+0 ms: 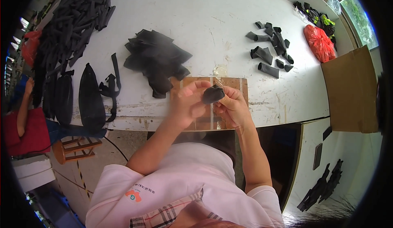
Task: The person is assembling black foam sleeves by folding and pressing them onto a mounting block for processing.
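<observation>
Black fabric, a small dark piece (213,93), is held between both hands just above the near edge of the white table (204,19), at the centre of the frame. The piece is pinched at its right end by the fingers (226,96) of the right hand (234,107), thumb and forefinger closed on it. The left hand (187,103) is blurred; its fingers (200,84) are curled over the piece's upper left end, and they appear to touch it, though how firm the grip is cannot be told. The long axis of the piece runs from lower left to upper right in the frame, slightly tilted, its broader end toward the right hand. Both hands are equally close, one at each end.

Beneath the hands a brown board (229,84) with pale tape strips is laid on the table. A heap of black fabric pieces (157,60) lies just beyond it, toward the upper left of centre. Smaller black pieces (270,47) are scattered at the upper right, near a red bag (319,43). Long black strips (73,19) are piled at the upper left, and a cardboard sheet (352,93) stands at the right edge.
</observation>
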### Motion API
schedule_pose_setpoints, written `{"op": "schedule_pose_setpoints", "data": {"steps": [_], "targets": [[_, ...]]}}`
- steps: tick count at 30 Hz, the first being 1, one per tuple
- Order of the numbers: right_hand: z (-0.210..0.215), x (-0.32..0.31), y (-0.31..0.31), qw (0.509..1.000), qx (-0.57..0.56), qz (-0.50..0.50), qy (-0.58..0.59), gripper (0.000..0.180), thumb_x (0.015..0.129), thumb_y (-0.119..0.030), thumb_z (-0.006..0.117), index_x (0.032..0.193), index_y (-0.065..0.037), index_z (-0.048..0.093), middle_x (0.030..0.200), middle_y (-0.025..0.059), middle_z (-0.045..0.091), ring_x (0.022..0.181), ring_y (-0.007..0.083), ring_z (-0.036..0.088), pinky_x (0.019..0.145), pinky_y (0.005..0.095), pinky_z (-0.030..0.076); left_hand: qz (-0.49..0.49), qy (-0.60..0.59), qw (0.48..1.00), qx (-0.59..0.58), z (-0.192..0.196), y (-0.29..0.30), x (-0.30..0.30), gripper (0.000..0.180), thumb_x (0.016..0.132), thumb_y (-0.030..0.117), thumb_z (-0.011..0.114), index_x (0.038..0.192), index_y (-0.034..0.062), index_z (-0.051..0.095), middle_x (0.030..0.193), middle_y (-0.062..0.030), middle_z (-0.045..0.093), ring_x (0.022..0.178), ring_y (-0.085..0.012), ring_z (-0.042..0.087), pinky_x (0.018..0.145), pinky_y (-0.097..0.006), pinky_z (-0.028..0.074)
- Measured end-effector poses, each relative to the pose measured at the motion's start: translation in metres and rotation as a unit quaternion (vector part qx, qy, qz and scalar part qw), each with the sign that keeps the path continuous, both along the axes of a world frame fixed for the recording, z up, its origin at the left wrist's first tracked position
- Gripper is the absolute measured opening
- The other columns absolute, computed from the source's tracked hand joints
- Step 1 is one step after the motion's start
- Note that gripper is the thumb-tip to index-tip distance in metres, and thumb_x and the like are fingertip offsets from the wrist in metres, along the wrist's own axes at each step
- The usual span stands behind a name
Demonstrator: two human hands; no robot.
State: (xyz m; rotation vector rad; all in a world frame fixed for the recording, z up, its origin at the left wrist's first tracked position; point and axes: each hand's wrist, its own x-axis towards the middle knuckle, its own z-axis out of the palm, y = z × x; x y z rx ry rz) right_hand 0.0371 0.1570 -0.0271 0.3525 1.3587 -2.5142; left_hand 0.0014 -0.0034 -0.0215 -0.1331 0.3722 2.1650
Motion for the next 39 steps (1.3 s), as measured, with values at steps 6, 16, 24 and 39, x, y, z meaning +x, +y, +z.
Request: {"op": "schedule_pose_setpoints", "data": {"steps": [6,16,24,39], "targets": [[0.007,-0.007,0.004,0.953,0.278,-0.013,0.116,0.026,0.085,-0.028,0.055,0.082,-0.003,0.055,0.068,0.0,0.052,0.061,0.0061,0.047,0.049,0.0204,0.035,0.206,0.641,0.638,-0.374,0.046,0.001,-0.01,0.025,0.077,0.0,0.056,0.102,0.0015,0.056,0.103,-0.0107,0.056,0.09,-0.0187,0.055,0.076,-0.024,0.045],[0.048,-0.002,-0.006,0.57,0.724,0.027,0.387,0.019,0.072,-0.019,0.064,0.069,-0.006,0.05,0.065,0.0046,0.047,0.064,0.0206,0.052,0.05,0.033,0.042,0.22,0.361,0.878,-0.223,0.027,-0.004,-0.001,0.012,0.081,0.011,0.058,0.091,0.0035,0.06,0.095,-0.0111,0.061,0.093,-0.0185,0.054,0.09,-0.035,0.038],[0.027,0.002,-0.004,0.68,0.609,-0.019,0.407,0.013,0.076,-0.016,0.06,0.079,-0.004,0.057,0.073,0.0073,0.057,0.064,0.0246,0.056,0.051,0.0339,0.044,0.126,0.517,0.804,-0.265,0.037,0.013,-0.01,0.015,0.076,0.011,0.065,0.085,0.0005,0.06,0.094,-0.0088,0.06,0.09,-0.0157,0.054,0.077,-0.027,0.043],[0.009,0.01,-0.006,0.823,0.501,0.013,0.269,0.021,0.086,-0.016,0.052,0.073,0.0,0.056,0.066,0.0076,0.056,0.062,0.0147,0.053,0.057,0.0238,0.043,0.067,0.57,0.716,-0.398,0.049,0.016,-0.004,0.018,0.083,0.016,0.058,0.081,-0.0013,0.059,0.074,-0.0021,0.058,0.069,-0.005,0.052,0.059,-0.02,0.042]]}}
